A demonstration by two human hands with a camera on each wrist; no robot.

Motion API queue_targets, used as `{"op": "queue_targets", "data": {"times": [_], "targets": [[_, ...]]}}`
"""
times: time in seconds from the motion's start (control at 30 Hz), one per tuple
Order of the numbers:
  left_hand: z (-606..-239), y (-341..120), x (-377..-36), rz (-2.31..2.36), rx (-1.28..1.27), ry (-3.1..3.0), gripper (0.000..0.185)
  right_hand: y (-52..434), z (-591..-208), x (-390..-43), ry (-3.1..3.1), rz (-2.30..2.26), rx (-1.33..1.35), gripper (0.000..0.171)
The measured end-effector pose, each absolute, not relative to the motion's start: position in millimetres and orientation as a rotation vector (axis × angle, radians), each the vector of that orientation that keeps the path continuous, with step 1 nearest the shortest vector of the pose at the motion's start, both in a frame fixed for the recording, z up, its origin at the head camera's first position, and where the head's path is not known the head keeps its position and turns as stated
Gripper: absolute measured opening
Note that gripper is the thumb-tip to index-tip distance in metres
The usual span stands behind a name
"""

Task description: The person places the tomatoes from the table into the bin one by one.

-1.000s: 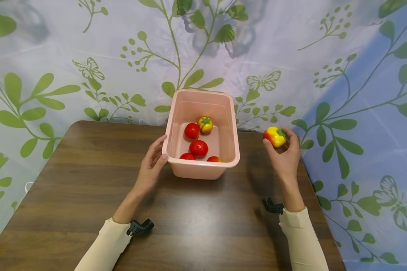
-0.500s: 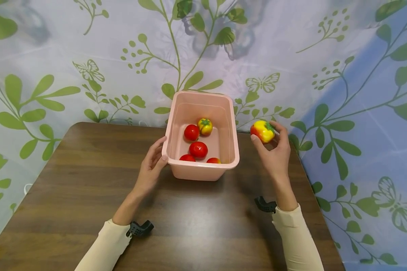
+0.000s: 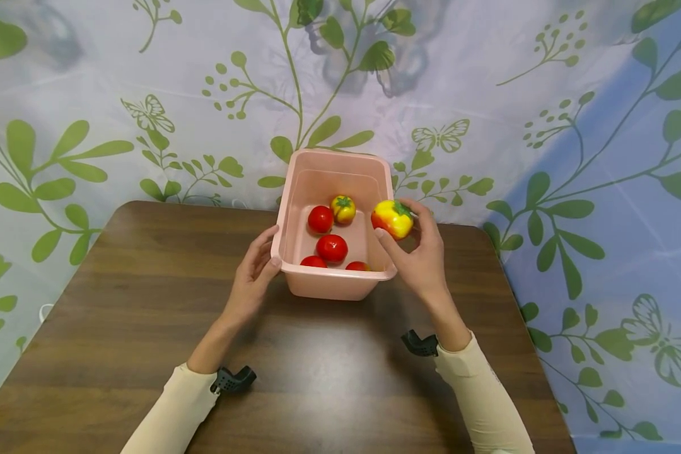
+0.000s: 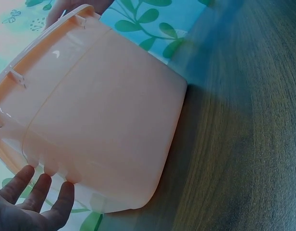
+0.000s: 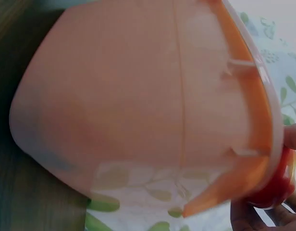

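At the bottom of the head view, two cream sleeves (image 3: 177, 410) come in from the lower edge over a dark wooden table (image 3: 119, 328), each with a small black clip at the wrist.

A little higher, left of the centre of the frame, the left hand (image 3: 253, 277) rests against the near left corner of a pink plastic tub (image 3: 340, 287). Its fingers are straight and lie along the tub's left wall and rim, holding nothing. In the left wrist view the fingertips (image 4: 40, 187) are spread just beside the tub's outer wall (image 4: 104, 120).

Right of the centre, the right hand (image 3: 417, 258) is lifted over the tub's right rim. It pinches a yellow and red toy pepper (image 3: 392, 219) with a green stem between thumb and fingertips. The pepper is in the air just above the right rim. In the right wrist view only a red edge of it (image 5: 277, 190) shows behind the rim, next to the fingers.

Inside the tub lie three red toy tomatoes (image 3: 332, 248), a small yellow pepper (image 3: 343, 209) toward the far wall, and one more reddish piece (image 3: 357, 267) half hidden by the near wall.

At the top of the frame hangs a pale curtain (image 3: 204, 75) printed with green leaves and butterflies.
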State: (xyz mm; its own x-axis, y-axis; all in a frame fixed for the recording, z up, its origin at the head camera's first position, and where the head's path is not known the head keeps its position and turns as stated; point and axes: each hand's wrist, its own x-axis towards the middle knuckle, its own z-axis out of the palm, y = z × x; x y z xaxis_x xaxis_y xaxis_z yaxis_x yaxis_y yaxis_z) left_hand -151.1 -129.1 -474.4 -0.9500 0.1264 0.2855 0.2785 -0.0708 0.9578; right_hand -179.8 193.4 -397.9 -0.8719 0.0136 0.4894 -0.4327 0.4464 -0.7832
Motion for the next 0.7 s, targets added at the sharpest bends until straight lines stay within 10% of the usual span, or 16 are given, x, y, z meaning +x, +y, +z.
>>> {"op": "queue_targets", "data": {"times": [0.7], "targets": [[-475.4, -128.5, -151.7, -2.181, -0.464, -2.059, 0.060, 178.3, -410.5, -183.7, -2.250, 1.426, 0.458, 0.066]]}}
